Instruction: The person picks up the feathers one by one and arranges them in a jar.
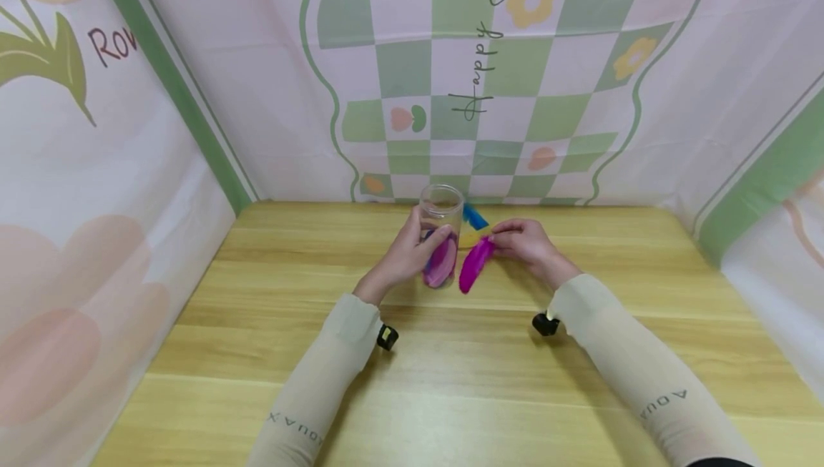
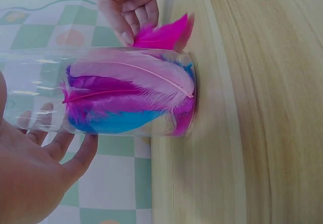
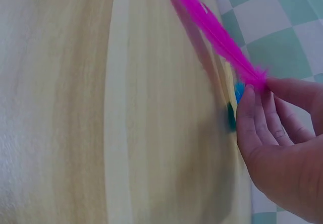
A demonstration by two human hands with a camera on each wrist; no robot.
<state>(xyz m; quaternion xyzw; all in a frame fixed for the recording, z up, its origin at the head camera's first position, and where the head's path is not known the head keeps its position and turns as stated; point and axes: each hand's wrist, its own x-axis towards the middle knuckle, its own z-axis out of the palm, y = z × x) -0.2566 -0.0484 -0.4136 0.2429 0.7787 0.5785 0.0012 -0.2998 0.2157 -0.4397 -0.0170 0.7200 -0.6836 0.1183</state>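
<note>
My left hand [image 1: 410,247] grips a clear plastic jar [image 1: 441,202], its thumb across the front and its fingers around the side. Inside the jar lie several feathers: a pale pink feather [image 2: 136,72], a purple-magenta one [image 2: 106,92] and a blue one [image 2: 121,121]. To the right of the jar, my right hand [image 1: 526,244] pinches a bright magenta feather [image 1: 475,267] by one end between thumb and fingertips. The feather's other end points down and toward the jar, outside it.
Behind the hands, a blue feather [image 1: 475,217] and a yellow feather [image 1: 471,239] lie on the wooden table [image 1: 450,381]. A patterned cloth [image 1: 405,74] hangs along the table's back edge. Black wrist cameras sit under both sleeves.
</note>
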